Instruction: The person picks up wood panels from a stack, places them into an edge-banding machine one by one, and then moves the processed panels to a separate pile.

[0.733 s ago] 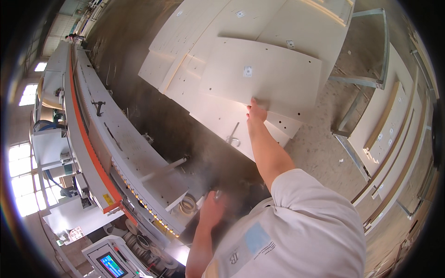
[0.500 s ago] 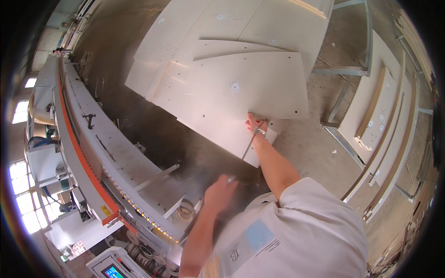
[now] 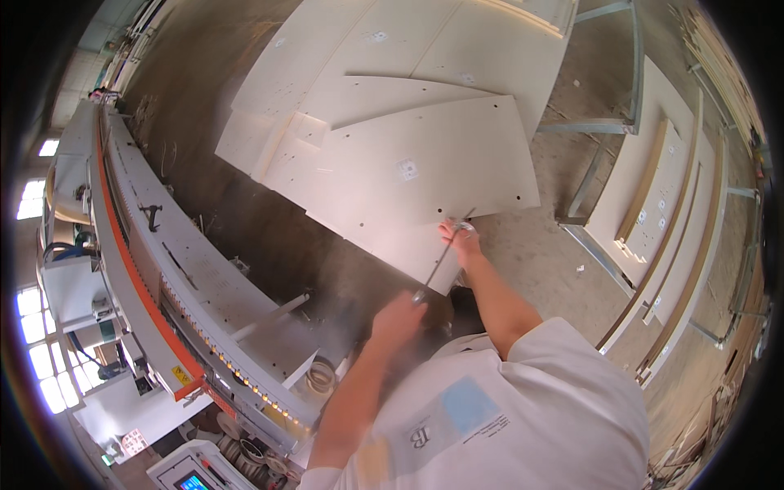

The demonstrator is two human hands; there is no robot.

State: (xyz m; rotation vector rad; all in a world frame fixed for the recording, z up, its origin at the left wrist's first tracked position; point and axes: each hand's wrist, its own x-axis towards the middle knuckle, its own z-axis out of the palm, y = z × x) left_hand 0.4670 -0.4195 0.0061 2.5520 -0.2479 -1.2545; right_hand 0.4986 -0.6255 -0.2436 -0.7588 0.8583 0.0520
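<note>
My left hand [image 3: 397, 318] is closed around the near end of a long thin metal tool [image 3: 443, 261], like a file, with a shiny silver part showing at the fingers. My right hand [image 3: 461, 237] grips the same tool near its far end, whose tip sticks out past the fingers. The tool slants across the near corner of a stack of pale flat panels. Just beyond my right hand lies the top panel [image 3: 474, 155], which has dark holes and a small label [image 3: 407, 169]. My right fingers are close to its near edge; whether they touch cannot be made out.
A long grey machine with an orange rail [image 3: 155, 302] runs along the left, with a tape roll [image 3: 321, 376] at its near end and a control screen [image 3: 194, 480] below. Metal frames [image 3: 588, 128] and leaning pale boards [image 3: 645, 204] stand at the right.
My left hand has moved up and slightly right with the tool. My right hand has shifted slightly right and down. The whole view has shifted a little.
</note>
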